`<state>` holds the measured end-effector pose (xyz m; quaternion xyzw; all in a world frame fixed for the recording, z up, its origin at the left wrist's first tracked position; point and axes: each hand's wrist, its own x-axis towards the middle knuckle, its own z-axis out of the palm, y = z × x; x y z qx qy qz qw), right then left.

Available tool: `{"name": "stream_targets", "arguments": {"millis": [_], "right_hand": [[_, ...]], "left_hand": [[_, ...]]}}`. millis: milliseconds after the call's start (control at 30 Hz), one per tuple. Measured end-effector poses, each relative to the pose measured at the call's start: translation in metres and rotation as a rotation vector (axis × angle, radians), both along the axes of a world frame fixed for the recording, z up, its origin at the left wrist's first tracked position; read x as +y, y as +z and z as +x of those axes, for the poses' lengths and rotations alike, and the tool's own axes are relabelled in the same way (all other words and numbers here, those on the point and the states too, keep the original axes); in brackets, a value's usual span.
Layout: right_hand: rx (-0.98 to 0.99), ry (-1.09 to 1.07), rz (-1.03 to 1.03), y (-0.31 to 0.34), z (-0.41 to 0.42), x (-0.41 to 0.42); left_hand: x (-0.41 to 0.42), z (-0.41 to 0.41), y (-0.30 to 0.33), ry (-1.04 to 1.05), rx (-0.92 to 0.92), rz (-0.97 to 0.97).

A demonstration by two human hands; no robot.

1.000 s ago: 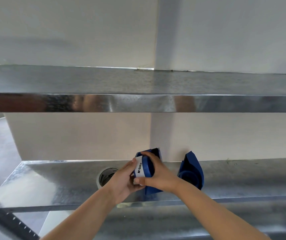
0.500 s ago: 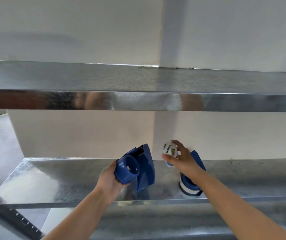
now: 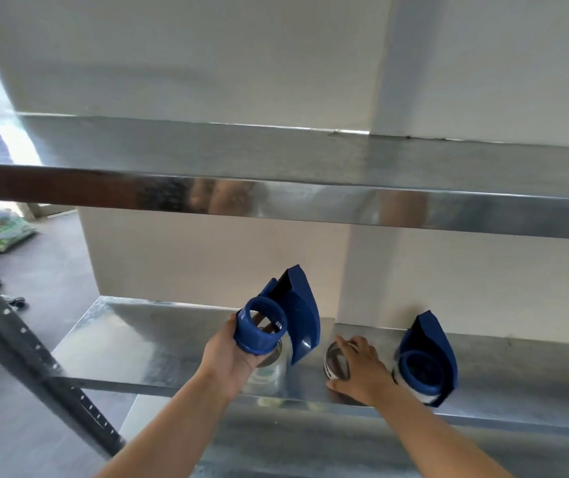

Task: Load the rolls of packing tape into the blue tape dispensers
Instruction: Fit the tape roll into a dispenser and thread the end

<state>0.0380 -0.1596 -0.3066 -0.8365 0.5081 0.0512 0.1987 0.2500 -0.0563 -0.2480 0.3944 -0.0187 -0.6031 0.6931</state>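
1. The left hand [image 3: 231, 353] grips the empty blue dispenser [image 3: 285, 320] by its hub and holds it raised above the metal shelf [image 3: 145, 343], as it did half a second ago
2. The right hand [image 3: 362, 370], which was up by the wall with a small white piece a moment ago, has come down onto a roll of tape [image 3: 336, 363] lying on the shelf; fingers curl over it, though whether they have closed firmly I cannot tell
3. Another clear roll [image 3: 265, 369] sits beneath the held dispenser
4. The second dispenser [image 3: 424, 360] stands at the right, apparently already carrying tape
5. Judgement: the hub is now bare, so seating this roll comes next
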Motion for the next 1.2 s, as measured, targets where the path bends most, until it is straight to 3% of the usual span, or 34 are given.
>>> {"name": "stream_targets", "arguments": {"millis": [200,333,467,633,733,933,1067,1200], "right_hand": [[0.056,0.007,-0.054,-0.003,0.009,0.002],[-0.074,0.255,-0.173,0.009,0.046,0.024],[-0.169,0.391,-0.087,0.009,0.096,0.055],[-0.135,0.249,-0.192,0.000,0.119,0.054],[-0.379,0.126,-0.088,0.008,0.104,0.046],[-0.776,-0.370,0.100,0.059,0.038,0.024],[-1.017,-0.391,0.193,0.096,0.023,0.035],[-1.055,-0.209,0.214,0.114,0.038,0.063]], "left_hand": [[0.001,0.011,0.004,0.024,0.055,-0.058],[0.003,0.019,0.008,0.054,0.042,-0.084],[0.010,0.031,0.009,0.059,-0.014,-0.105],[0.022,0.048,0.007,0.064,-0.078,-0.130],[0.024,0.057,0.006,0.106,-0.074,-0.127],[0.020,0.051,0.013,0.073,-0.126,-0.149],[0.013,0.028,0.015,0.002,-0.214,-0.124],[0.006,0.001,0.019,-0.048,-0.245,-0.112]]}}
